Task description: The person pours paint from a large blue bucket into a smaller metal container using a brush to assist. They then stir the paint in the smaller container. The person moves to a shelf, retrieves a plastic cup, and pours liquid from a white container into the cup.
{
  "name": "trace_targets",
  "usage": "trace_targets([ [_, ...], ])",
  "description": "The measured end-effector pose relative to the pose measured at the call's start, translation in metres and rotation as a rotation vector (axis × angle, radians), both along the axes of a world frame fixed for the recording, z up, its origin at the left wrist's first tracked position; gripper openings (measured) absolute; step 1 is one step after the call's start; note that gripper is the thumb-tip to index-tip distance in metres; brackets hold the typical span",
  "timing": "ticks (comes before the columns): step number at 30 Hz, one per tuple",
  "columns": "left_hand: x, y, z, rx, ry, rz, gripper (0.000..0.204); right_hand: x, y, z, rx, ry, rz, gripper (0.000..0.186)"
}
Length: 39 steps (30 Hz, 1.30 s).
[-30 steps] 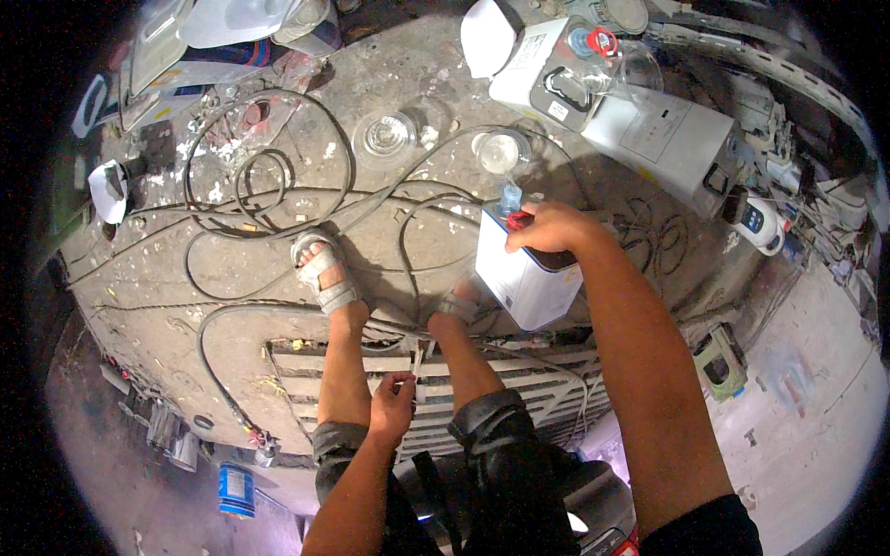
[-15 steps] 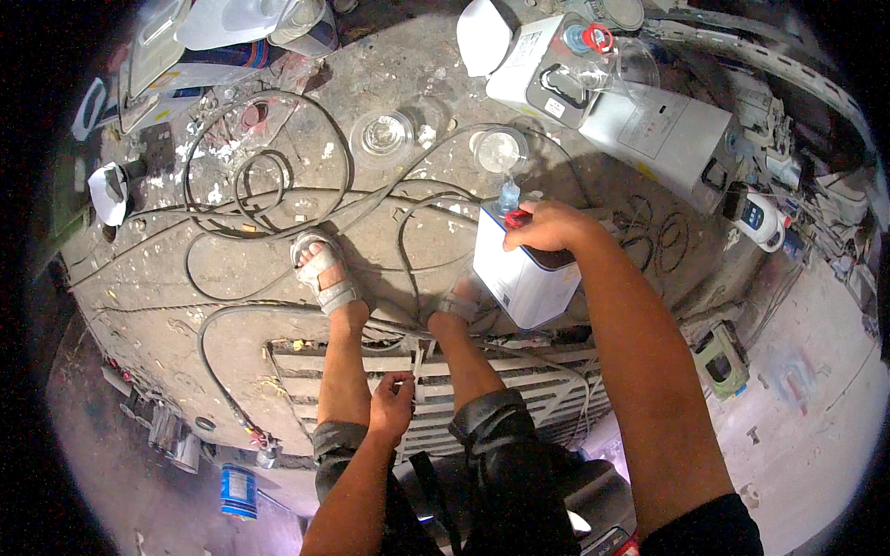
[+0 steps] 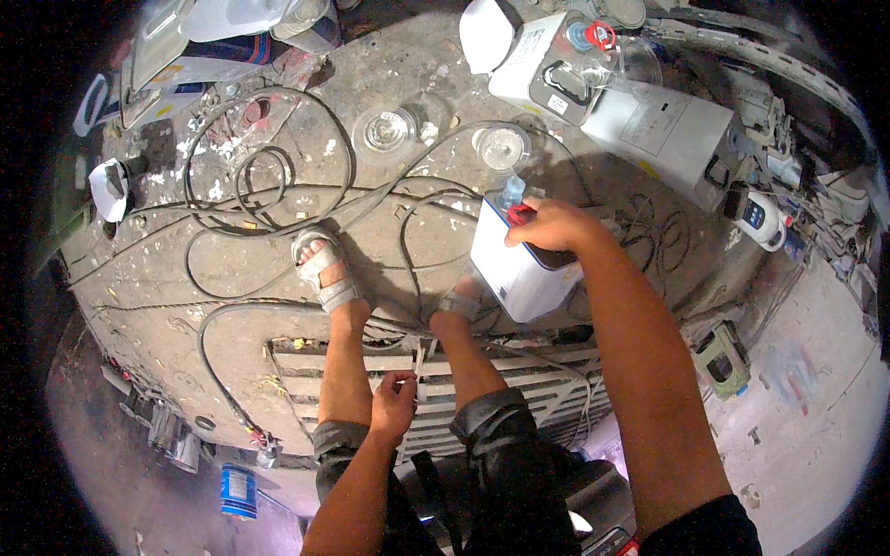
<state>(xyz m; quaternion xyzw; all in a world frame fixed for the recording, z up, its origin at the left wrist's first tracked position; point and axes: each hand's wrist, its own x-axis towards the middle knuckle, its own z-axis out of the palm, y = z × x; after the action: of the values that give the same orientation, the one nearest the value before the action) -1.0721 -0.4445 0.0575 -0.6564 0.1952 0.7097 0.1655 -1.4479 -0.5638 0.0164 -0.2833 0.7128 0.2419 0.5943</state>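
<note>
My right hand [image 3: 553, 228] is closed at the top of a white rectangular can [image 3: 519, 273], its fingers beside a red cap piece [image 3: 521, 215]. Tilted away from me, the can points its clear bluish plastic spout [image 3: 513, 190] toward a clear plastic cup [image 3: 502, 148] with pale contents. Whether liquid is flowing cannot be made out. My left hand [image 3: 394, 408] rests between my knees with fingers curled together; anything small in them is too fine to name. A second clear round container [image 3: 384, 132] stands on the floor left of the cup.
Two more white cans [image 3: 663, 139] lie or stand at the back right, near a white bottle [image 3: 762, 221]. A dark hose [image 3: 348, 157] coils across the dirty floor. A slatted grate [image 3: 362, 380] lies below my legs. A blue tin [image 3: 238, 491] is at lower left.
The can in my right hand has shifted slightly, its spout and lower end now a little farther from me. My left hand has hardly moved.
</note>
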Motion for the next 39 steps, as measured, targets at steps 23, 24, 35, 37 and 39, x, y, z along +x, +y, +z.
trace_targets([
  [23,0.004,-0.01,0.007,0.019,0.001,-0.006,0.018,0.092,0.005,0.064,-0.391,0.348,0.195,0.088],
  [24,0.006,-0.009,0.007,0.0,0.025,0.033,0.018,0.096,-0.002,0.064,-0.397,0.325,0.212,0.088],
  [35,0.014,-0.02,0.006,-0.05,0.095,0.146,0.02,0.137,-0.105,0.04,-0.189,0.124,0.285,0.089],
  [37,0.013,-0.022,0.007,-0.015,0.084,0.196,0.019,0.14,-0.112,0.031,-0.16,0.116,0.322,0.089],
  [39,0.015,-0.018,0.004,-0.012,0.088,0.207,0.018,0.141,-0.117,0.025,-0.154,0.12,0.346,0.088],
])
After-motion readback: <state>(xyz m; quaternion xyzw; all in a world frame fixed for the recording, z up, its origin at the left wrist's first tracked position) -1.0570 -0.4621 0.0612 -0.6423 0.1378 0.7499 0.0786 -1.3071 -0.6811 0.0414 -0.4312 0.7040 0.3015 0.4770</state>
